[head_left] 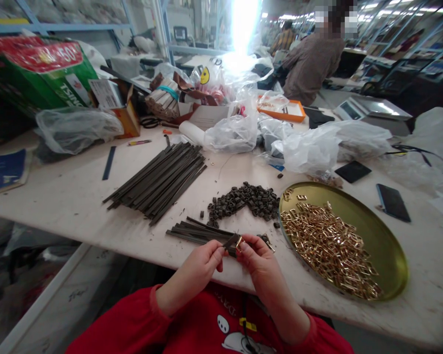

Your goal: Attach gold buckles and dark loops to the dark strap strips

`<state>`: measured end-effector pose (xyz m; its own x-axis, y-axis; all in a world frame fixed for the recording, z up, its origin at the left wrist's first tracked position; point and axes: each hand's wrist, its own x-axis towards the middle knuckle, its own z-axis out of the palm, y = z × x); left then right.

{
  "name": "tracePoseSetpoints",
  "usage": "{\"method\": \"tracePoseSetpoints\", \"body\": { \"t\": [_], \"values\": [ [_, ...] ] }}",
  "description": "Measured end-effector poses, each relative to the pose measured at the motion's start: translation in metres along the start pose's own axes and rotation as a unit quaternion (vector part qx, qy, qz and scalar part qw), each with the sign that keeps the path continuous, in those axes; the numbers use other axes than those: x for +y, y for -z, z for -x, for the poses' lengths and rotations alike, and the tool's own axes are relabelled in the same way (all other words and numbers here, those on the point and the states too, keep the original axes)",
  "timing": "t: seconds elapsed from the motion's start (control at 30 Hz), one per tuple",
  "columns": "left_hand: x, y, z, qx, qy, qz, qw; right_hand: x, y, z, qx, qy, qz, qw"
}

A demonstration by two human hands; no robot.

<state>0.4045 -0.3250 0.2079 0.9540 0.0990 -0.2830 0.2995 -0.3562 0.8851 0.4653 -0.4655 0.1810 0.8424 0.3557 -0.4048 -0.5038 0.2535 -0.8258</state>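
Over the near edge of the table [74, 206], your left hand [202, 261] pinched a dark strip [229, 242] while your right hand [259, 263] gripped a gold buckle [239, 241] at its end, probably steadying both, with loose strips [166, 179], dark loops [260, 199] and a buckle-strewn tray [389, 258] seemingly placed for easy reach.

The big red and green bag [49, 78] has "TSING" and "50" on it. A yellow smiley face [205, 75] is on a see-through plastic bag [225, 71]. The red top [203, 322] says "DAY" (other letters look too blurry to read).
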Motion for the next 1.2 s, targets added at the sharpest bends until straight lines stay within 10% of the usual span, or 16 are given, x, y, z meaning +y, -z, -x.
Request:
{"method": "tracePoseSetpoints", "body": {
  "t": [0.43, 1.2],
  "values": [
    [0.007, 0.011, 0.007, -0.042, -0.028, -0.095, 0.994, -0.018, -0.004, 0.01, -0.005, -0.122, -0.109, 0.987],
    [0.009, 0.003, 0.014, -0.092, 0.019, 0.059, 0.994, 0.012, -0.013, 0.026, -0.079, -0.078, -0.005, 0.994]
  ]
}}
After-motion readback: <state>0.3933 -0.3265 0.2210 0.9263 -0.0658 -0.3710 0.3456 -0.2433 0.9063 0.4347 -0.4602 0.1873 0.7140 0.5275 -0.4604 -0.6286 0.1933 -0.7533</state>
